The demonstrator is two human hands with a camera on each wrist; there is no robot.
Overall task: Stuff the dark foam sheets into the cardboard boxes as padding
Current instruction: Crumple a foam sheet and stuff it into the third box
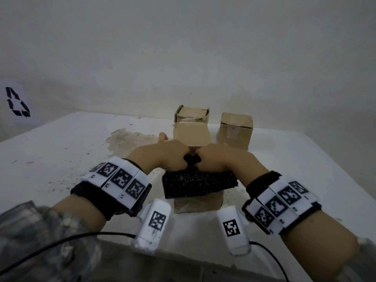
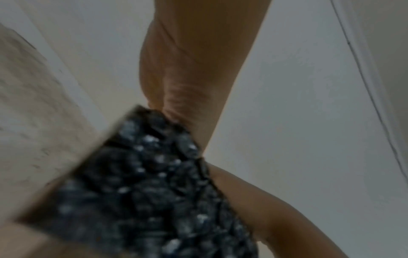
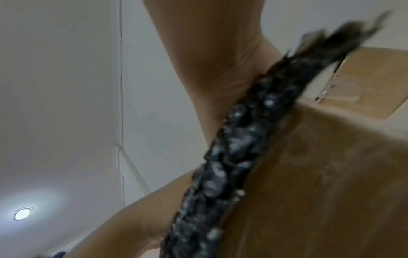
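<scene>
foam sheet (image 1: 198, 183): dark, speckled, bunched, draped over near box's front rim | near cardboard box (image 1: 198, 202): open, upright | two boxes behind (image 1: 192, 115) (image 1: 236, 129): upright, apart

Black speckled foam sheet (image 1: 195, 183), tan cardboard boxes (image 1: 236, 128), white stained table (image 1: 61, 151)

Plain pale wall (image 1: 183, 47), stained white table (image 1: 61, 151), recycling sign (image 1: 17, 101) at left, round ceiling light (image 3: 22, 213), possibly recessed
</scene>
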